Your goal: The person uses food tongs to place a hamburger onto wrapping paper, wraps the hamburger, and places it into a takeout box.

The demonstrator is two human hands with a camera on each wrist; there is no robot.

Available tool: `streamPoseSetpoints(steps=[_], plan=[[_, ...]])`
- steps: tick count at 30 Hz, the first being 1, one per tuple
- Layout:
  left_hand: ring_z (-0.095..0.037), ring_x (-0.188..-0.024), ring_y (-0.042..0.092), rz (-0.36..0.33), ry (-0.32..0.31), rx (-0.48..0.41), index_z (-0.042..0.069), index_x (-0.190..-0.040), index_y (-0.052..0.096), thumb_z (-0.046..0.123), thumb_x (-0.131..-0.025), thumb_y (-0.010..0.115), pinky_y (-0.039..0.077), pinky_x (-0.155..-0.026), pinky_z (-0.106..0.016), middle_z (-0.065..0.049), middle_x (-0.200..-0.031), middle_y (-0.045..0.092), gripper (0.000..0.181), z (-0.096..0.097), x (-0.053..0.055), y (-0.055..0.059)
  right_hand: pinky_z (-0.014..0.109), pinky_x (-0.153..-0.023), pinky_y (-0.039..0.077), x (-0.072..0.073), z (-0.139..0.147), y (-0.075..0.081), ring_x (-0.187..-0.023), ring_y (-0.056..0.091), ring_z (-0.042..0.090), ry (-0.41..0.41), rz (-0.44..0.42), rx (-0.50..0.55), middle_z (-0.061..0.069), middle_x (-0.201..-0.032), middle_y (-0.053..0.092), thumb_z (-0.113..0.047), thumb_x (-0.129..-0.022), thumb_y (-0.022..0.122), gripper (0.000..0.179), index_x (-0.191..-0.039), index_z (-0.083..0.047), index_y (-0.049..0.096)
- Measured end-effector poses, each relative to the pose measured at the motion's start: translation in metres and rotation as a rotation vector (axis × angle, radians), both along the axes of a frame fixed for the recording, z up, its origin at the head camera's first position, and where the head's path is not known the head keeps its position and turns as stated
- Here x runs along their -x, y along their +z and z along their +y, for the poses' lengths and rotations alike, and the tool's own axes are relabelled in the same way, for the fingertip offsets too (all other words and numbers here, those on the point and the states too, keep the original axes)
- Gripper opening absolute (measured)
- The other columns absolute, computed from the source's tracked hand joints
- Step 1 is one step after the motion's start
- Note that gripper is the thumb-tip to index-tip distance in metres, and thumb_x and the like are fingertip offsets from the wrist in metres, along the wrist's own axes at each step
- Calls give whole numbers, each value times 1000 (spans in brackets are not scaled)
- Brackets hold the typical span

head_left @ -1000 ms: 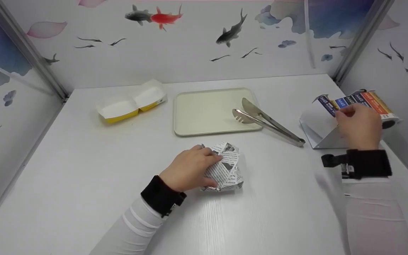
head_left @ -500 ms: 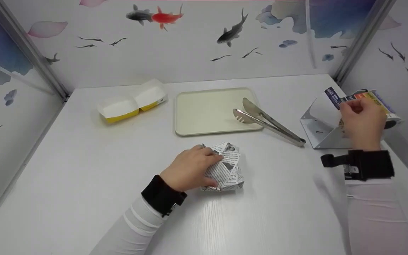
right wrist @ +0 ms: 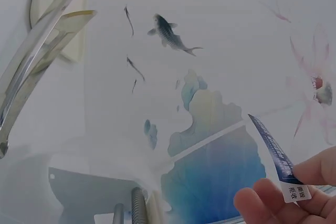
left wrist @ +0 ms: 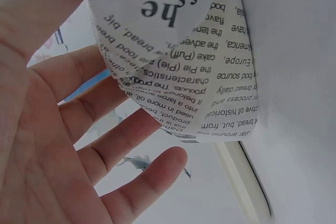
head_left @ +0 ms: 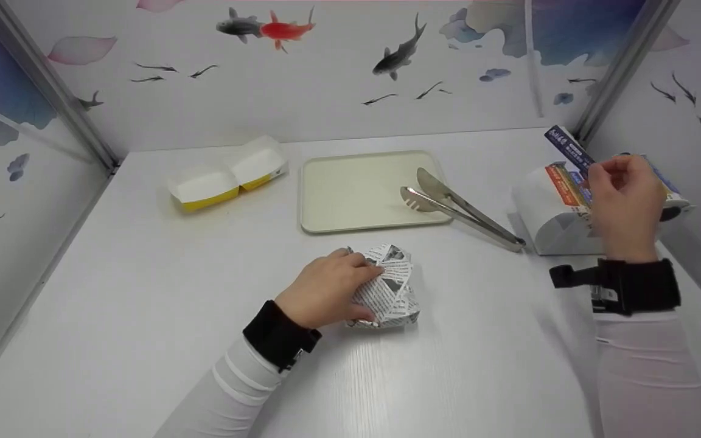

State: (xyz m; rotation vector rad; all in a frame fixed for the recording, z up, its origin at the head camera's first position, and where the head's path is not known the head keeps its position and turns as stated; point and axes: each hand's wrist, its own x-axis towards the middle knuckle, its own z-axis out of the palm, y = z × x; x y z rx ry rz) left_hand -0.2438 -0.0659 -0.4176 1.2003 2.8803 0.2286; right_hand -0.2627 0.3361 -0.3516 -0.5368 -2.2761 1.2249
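Note:
My left hand [head_left: 326, 289] holds a parcel wrapped in newspaper-print paper [head_left: 394, 292] on the table, thumb and index finger spread over it. The left wrist view shows the printed wrapping [left wrist: 210, 72] close up, with the fingers [left wrist: 142, 182] along its side. At the right, my right hand [head_left: 627, 204] pinches a dark blue sticker [head_left: 569, 149] between thumb and fingertips. That sticker [right wrist: 275, 150] has a small white end with print and stands raised from the fingers. Below the hand is a white label dispenser [head_left: 560, 219] with several coloured label strips [head_left: 563, 184], partly hidden.
Metal tongs [head_left: 472, 216] lie across the right edge of a cream tray [head_left: 356, 191]. An opened yellow-and-white carton [head_left: 210, 188] stands at the back left. Printed white panels [head_left: 326, 103] enclose the table on its back and sides.
My right hand has drawn the blue sticker up and off the dispenser; orange and blue labels now show on the dispenser's front. My left hand and the parcel stay put.

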Motion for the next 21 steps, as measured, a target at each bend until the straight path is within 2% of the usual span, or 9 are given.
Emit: streamPoseSetpoints(steps=[4, 8, 11, 13, 16, 21], plan=[[-26, -119, 63, -8, 0, -3, 18, -144, 65, 48, -82, 88, 58, -96, -43, -5, -132, 70, 73, 0, 0, 0, 16, -80, 43, -7, -9, 4, -87, 56, 1, 72, 111, 40, -17, -94, 57, -25, -107, 60, 10, -98, -28, 59], [-27, -120, 63, -15, 1, -1, 18, -145, 65, 47, -82, 88, 58, -97, -43, -6, -133, 70, 73, 1, 0, 0, 11, -78, 52, -16, -16, 9, -87, 62, 7, 294, 239, 265, -6, -98, 63, -14, -103, 66, 4, -100, -13, 64], [-27, -120, 63, -14, 1, 4, 19, -145, 65, 47, -82, 88, 58, -97, -43, -6, -134, 70, 73, 1, 1, 0, 14, -77, 56, -23, -21, 14, -84, 66, 12, 481, 294, 441, 0, -96, 70, -9, -100, 70, 7, -100, -3, 66], [-27, -119, 64, -11, -2, 6, 19, -145, 65, 48, -82, 88, 58, -97, -43, -6, -134, 70, 73, 1, 1, -1, 16, -78, 55, -28, -25, 16, -81, 67, 12, 576, 279, 466, 1, -94, 73, -9, -100, 70, 9, -101, -1, 66], [-27, -119, 64, -9, -2, 6, 20, -145, 65, 49, -81, 88, 58, -97, -43, -5, -134, 70, 74, 1, 1, -1, 19, -80, 55, -33, -29, 19, -80, 68, 13, 705, 214, 446, 0, -92, 75, -7, -101, 68, 7, -100, 0, 68], [-27, -121, 63, -16, 4, 3, 19, -145, 65, 49, -81, 88, 58, -97, -44, -5, -134, 70, 74, 0, 1, 0, 22, -86, 54, -35, -41, 19, -84, 67, 11, 877, 41, 294, -2, -93, 70, -5, -106, 60, 10, -101, -4, 68]])
